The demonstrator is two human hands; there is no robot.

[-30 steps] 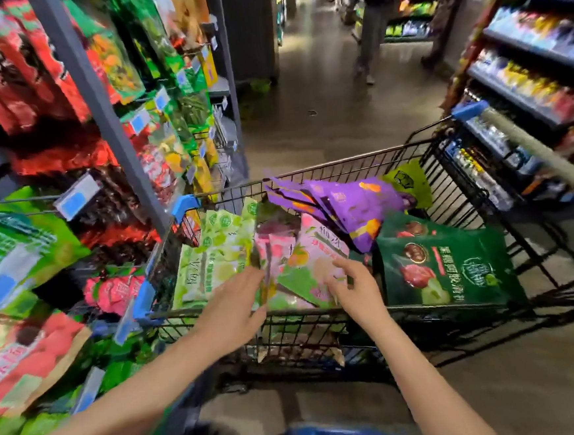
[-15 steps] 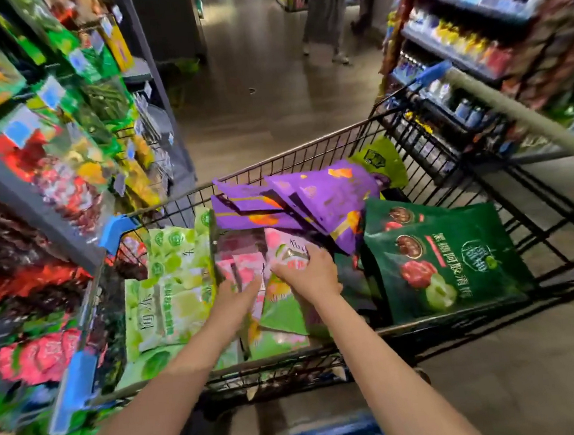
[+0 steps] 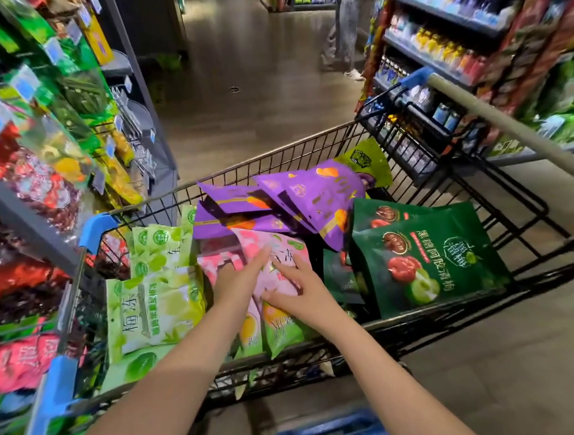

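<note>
The pink packet [image 3: 258,243] lies in the cart [image 3: 307,144], directly under both hands and reaching a little beyond their fingertips. The left hand [image 3: 237,281] rests on it with fingers [image 3: 259,259] stretched out straight, gripping nothing. The right hand [image 3: 303,293] lies flat just beside it, fingers spread and loose on the same packet, thumb touching its near edge.

Light green packets [image 3: 155,306] lie just left of the left hand, purple packets [image 3: 314,194] just beyond the fingertips, and dark green packets [image 3: 430,261] right of the right hand.

The hands cover most of the pink packet's print, and how many pink packets are stacked there cannot be told. The orange and green packets [image 3: 281,332] under the wrists are partly hidden. The shelf [image 3: 35,175] left of the left arm is blurred.
</note>
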